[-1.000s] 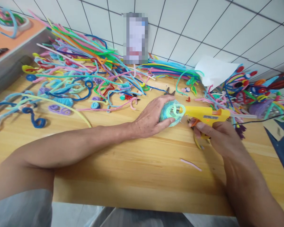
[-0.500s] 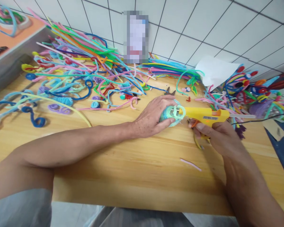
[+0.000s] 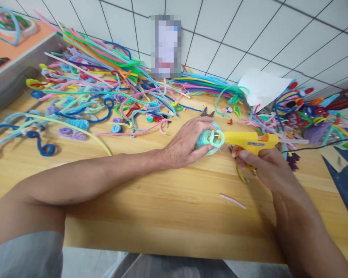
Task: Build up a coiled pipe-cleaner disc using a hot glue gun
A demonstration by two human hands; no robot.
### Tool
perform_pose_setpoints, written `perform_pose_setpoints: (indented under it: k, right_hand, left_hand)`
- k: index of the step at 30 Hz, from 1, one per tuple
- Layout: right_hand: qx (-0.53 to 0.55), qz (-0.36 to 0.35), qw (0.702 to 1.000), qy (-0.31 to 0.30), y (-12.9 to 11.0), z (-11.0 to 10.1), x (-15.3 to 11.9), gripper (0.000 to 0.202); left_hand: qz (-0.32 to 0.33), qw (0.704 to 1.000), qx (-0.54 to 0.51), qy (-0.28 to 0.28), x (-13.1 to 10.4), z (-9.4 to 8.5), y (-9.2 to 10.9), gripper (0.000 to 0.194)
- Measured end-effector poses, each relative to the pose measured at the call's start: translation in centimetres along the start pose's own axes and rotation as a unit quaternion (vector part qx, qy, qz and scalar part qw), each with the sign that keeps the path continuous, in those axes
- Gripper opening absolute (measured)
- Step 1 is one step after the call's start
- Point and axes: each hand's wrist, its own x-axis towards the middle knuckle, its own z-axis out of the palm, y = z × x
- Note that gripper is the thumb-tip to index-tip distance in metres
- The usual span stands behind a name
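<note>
My left hand [image 3: 188,141] is wrapped round a coiled pipe-cleaner piece [image 3: 219,139] in light green and blue, its looped end facing right. In my right hand [image 3: 263,160] is a yellow hot glue gun [image 3: 249,139], with fingers at its orange trigger [image 3: 237,151]. The nozzle points left into the loops of the coiled piece; whether it touches them I cannot tell. A clear glue stick [image 3: 297,141] sticks out of the gun's back. Below the gun, partly hidden by my right hand, lies a tool with a yellow handle [image 3: 241,173].
Heaps of coloured pipe cleaners [image 3: 84,92] cover the table's back left. Dark plier tips [image 3: 208,112] show behind my left hand. A phone-like blurred screen [image 3: 166,48] stands by the tiled wall. White paper [image 3: 263,88] and finished-looking pipe-cleaner pieces [image 3: 301,102] lie right. A pink strip [image 3: 233,201] lies in front.
The glue gun and my right hand have shifted very slightly left. My left hand keeps its hold on the coiled piece, almost unmoved.
</note>
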Motion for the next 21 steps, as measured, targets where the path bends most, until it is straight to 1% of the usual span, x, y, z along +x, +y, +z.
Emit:
perform_pose_setpoints:
  k: [4,8,14,17,21]
  right_hand:
    - [0.005,0.011,1.0,0.01,-0.6,0.3,0.0,0.046]
    - [-0.011,0.003,1.0,0.009,-1.3,0.5,0.0,0.05]
    - [-0.01,-0.005,1.0,0.011,-1.0,0.4,0.1,0.052]
    - [0.004,0.004,1.0,0.013,-0.8,0.3,0.0,0.052]
    - [-0.008,0.011,1.0,0.024,-0.9,0.4,-0.1,0.056]
  left_hand:
    - [-0.003,1.0,-0.002,-0.002,0.0,0.0,0.0,0.043]
    - [0.016,1.0,0.005,0.004,0.0,0.0,0.0,0.041]
    - [0.017,1.0,0.015,0.006,0.0,0.0,-0.1,0.041]
    - [0.02,1.0,0.015,0.01,0.0,0.1,-0.1,0.042]
    - [0.009,1.0,0.002,0.002,0.1,0.1,-0.1,0.042]
